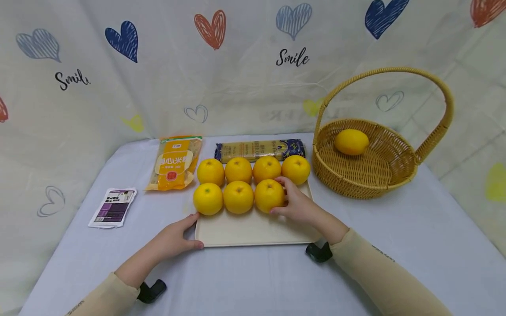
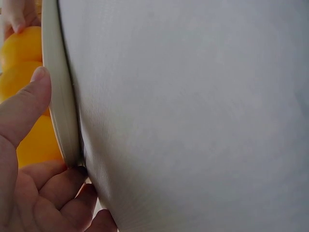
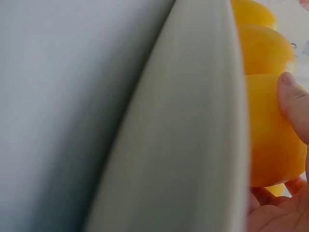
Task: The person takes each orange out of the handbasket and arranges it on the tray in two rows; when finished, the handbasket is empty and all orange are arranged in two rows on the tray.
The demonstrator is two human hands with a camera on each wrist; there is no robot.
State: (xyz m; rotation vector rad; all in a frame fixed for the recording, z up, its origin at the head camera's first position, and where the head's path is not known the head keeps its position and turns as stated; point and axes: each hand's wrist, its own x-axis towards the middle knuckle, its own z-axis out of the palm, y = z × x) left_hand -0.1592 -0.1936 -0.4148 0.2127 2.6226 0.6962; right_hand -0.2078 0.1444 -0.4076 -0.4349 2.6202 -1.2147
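Note:
My right hand (image 1: pixel 296 202) grips the rightmost orange (image 1: pixel 269 195) of the front row on a cream tray (image 1: pixel 245 230). Its thumb presses the peel in the right wrist view, with fingers (image 3: pixel 270 212) curled around the far side. Two more oranges sit beside it, and a back row of several oranges (image 1: pixel 238 170) stands behind. At the tray's front left corner my left hand (image 1: pixel 174 237) holds the rim. The left wrist view has its thumb (image 2: pixel 34 99) over the edge and the other fingers bent against the corner.
A wicker basket (image 1: pixel 365 188) with a tall handle stands at right, one orange (image 1: pixel 352 141) inside. Behind the tray lies a long gold and blue packet (image 1: pixel 258 150). A yellow snack bag (image 1: pixel 174 163) and a small purple and white packet (image 1: pixel 113 208) lie at left.

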